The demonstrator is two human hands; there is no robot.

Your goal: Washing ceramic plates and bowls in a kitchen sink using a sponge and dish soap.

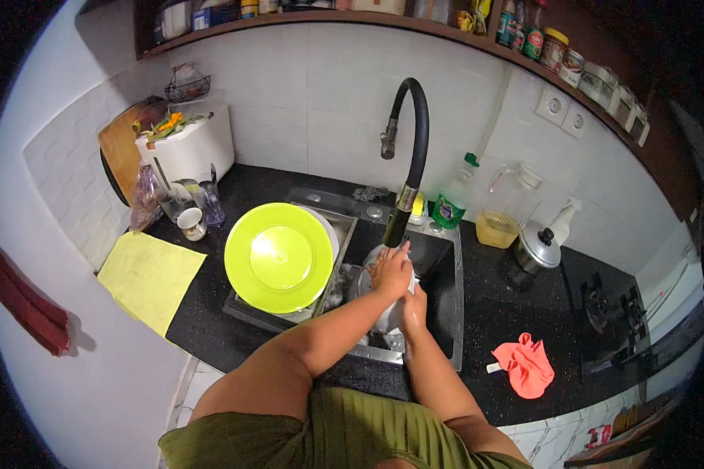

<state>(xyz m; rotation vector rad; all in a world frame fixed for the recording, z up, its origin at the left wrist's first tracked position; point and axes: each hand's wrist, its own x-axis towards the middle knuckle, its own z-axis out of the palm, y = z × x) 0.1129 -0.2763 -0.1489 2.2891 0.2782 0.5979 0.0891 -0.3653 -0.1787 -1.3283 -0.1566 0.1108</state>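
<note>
Both hands are over the black sink basin (pixel 440 293), below the spout of a black flexible faucet (pixel 420 129). With my right hand (pixel 414 305) I grip the right edge of a pale, rounded dish (pixel 389 319), which looks wet. My left hand (pixel 393 272) lies on the dish's upper part with its fingers spread; whether it grips anything cannot be made out. The hands and forearms hide part of the dish. Left of them, a large lime-green plate (pixel 280 258) rests over the left part of the sink, with a white plate edge (pixel 328 225) showing beneath it.
Behind the sink stand a green dish-soap bottle (pixel 450 202) and a yellow sponge (pixel 418 205). A pitcher (pixel 504 211), a lidded metal pot (pixel 534 249) and a coral cloth (pixel 526 366) are at right. At left are a mug (pixel 192 224), glasses and a yellow cloth (pixel 152 278).
</note>
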